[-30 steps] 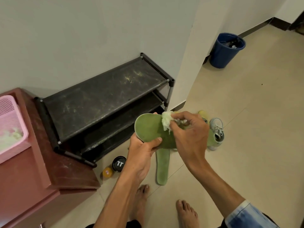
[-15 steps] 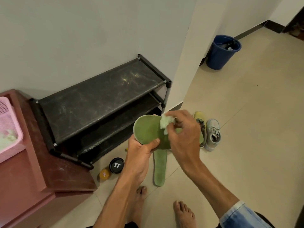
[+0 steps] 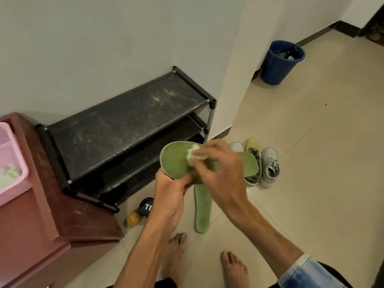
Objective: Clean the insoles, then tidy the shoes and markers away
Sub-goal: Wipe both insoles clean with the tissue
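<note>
My left hand (image 3: pixel 171 188) grips a green insole (image 3: pixel 174 161) by its lower edge and holds it flat in the air. Against the insole's top, my right hand (image 3: pixel 220 167) pinches a crumpled white wipe (image 3: pixel 193 154). A second green insole (image 3: pixel 202 208) lies on the floor tiles below them. A yellow shoe (image 3: pixel 252 145) and a grey shoe (image 3: pixel 270 165) stand side by side on the floor to the right, partly hidden by the held insole.
A black shoe rack (image 3: pixel 124 123) stands against the wall, a reddish cabinet (image 3: pixel 41 221) with a pink basket (image 3: pixel 10 163) to its left. A black tin (image 3: pixel 145 206) and a small orange jar (image 3: pixel 133 218) sit on the floor. A blue bin (image 3: pixel 278 63) stands far right. My bare feet are below.
My right hand has rubbed the wipe along the held insole toward its left end. The view has shifted slightly, and both shoes now show beside the insole.
</note>
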